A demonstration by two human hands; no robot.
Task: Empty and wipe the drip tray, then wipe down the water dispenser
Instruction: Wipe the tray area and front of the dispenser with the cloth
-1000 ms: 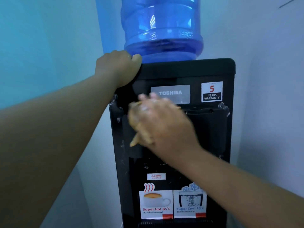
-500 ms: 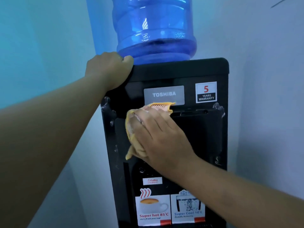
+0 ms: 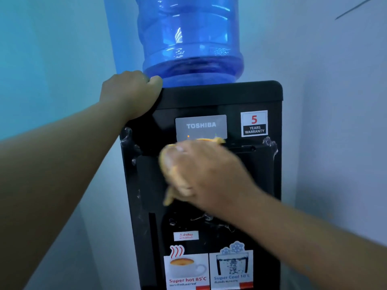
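Note:
A black water dispenser (image 3: 261, 97) fills the middle of the head view, with a blue water bottle (image 3: 192, 38) standing on top. My left hand (image 3: 130, 92) grips the dispenser's top left corner. My right hand (image 3: 205, 174) presses a yellow cloth (image 3: 209, 140) flat against the upper front panel, just below the silver brand plate (image 3: 201, 126). The hand is motion-blurred and covers most of the cloth. The drip tray is out of view.
A warranty sticker (image 3: 254, 123) sits at the panel's upper right. Hot and cool labels (image 3: 207, 271) are lower on the front. Walls close in on the left (image 3: 52, 49) and right (image 3: 335, 101) of the dispenser.
My right hand with the cloth has shifted slightly right and up across the front panel in a wiping motion. My left hand keeps its hold on the top corner.

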